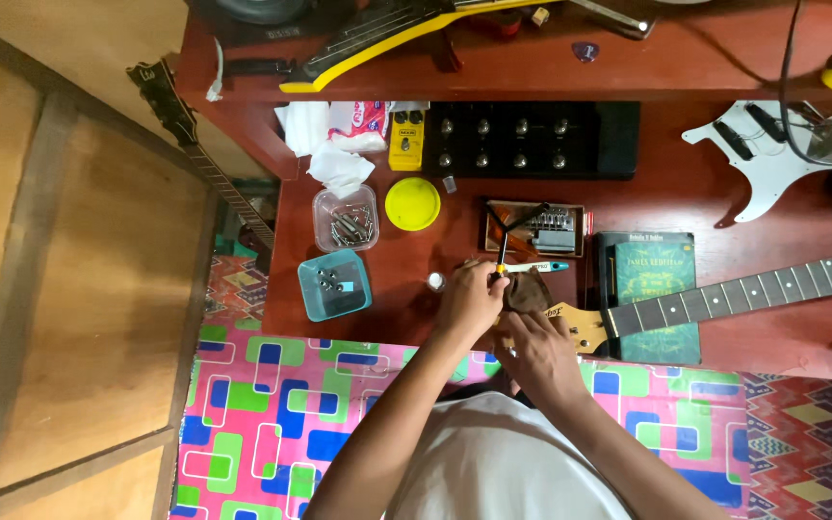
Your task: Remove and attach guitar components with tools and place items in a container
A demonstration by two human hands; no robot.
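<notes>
A: Head view, nearest first: state each hand's position.

B: The right hand (pixel 538 358) lies on the guitar headstock (pixel 570 325), fingers curled and pressed together over it. The left hand (pixel 471 299) is just beyond, fingertips pinching the yellow-and-black handle of a screwdriver (pixel 502 252) that stands nearly upright at the headstock's end.

A: Where does the guitar sit?

B: At the near edge of the red-brown desk (pixel 416 260). Its neck (pixel 743 289) runs to the right across a dark green book (pixel 649 279).

A: Items beyond the hands?

B: A teal tray (pixel 334 286) and a clear tub (pixel 345 219), both holding metal parts, then a yellow round lid (pixel 412 203). A small box of hardware (pixel 535 229) sits behind the screwdriver. Farthest back are a yellow pedal (pixel 405 141), a black pedalboard (pixel 522 140) and a white pickguard (pixel 763 154).
</notes>
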